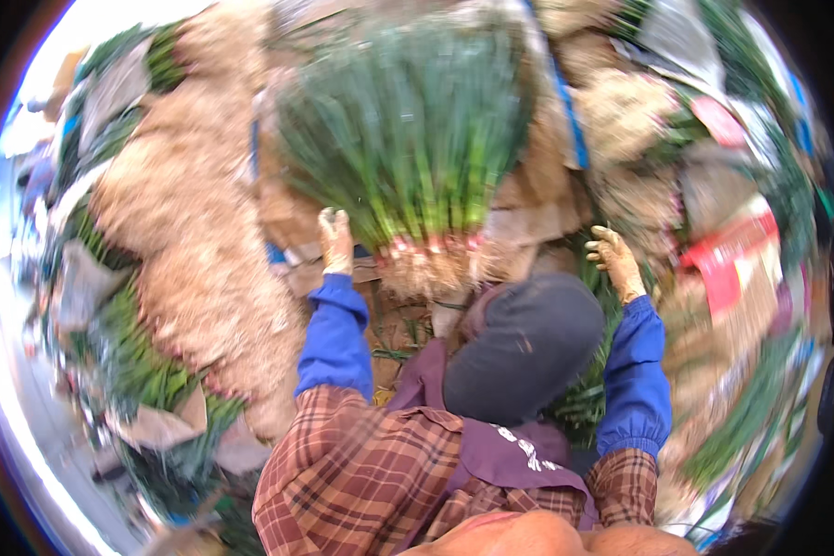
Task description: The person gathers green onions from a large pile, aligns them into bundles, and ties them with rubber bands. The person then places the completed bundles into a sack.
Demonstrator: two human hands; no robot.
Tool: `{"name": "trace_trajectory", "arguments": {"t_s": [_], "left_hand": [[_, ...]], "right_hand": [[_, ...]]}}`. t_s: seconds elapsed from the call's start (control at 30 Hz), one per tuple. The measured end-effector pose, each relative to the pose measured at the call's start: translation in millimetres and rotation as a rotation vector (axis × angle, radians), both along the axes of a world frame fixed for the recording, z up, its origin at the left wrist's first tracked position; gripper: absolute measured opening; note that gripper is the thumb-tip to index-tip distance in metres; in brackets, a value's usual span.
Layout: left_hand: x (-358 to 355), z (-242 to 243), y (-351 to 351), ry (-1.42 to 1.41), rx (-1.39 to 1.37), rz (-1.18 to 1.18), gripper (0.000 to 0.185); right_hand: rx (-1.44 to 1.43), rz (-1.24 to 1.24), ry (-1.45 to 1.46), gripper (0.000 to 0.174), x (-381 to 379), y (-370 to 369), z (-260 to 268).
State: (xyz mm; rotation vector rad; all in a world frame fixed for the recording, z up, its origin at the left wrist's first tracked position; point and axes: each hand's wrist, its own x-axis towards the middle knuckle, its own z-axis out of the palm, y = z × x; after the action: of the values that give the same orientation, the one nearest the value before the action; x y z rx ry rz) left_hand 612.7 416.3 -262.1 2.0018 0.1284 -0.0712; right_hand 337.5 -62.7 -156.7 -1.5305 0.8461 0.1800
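A wide fanned bundle of green onions (417, 153) lies in front of me, leaves pointing away and pale, fibrous roots (427, 271) towards me. My left hand (336, 240), in a soiled light glove, is just left of the stalks, fingers stretched forward and holding nothing. Out to the right, clear of the bundle, my right hand (613, 258) wears a similar glove. Its fingers are spread and slightly bent, with nothing between them. Whether the left fingertips touch the outer leaves is hard to tell in the blur. Brown cardboard or paper (542, 201) lies under the bundle.
A long heap of root ends (187, 229) runs down the left, with onion leaves (139, 347) beyond it. More bundles (625, 118) lie on the right beside a red-and-white wrapper (730, 250). My bent knee (528, 340) is close below the roots. Loose leaves (584, 403) lie beside it.
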Motion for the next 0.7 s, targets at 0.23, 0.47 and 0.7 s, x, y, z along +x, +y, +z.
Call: {"name": "trace_trajectory", "arguments": {"t_s": [0.23, 0.47, 0.7], "left_hand": [[0, -74, 115, 0.827, -0.411, 0.549, 0.044], [31, -10, 68, 0.0, 0.19, 0.209, 0.027], [-70, 102, -250, -0.343, 0.156, -1.358, 0.019]], "right_hand": [[-0.368, -0.1, 0.234, 0.081, 76, -35, -131], [-0.408, -0.207, -0.013, 0.051, 110, -20, -133], [-0.336, -0.326, -0.168, 0.023, 99, -81, -244]]}}
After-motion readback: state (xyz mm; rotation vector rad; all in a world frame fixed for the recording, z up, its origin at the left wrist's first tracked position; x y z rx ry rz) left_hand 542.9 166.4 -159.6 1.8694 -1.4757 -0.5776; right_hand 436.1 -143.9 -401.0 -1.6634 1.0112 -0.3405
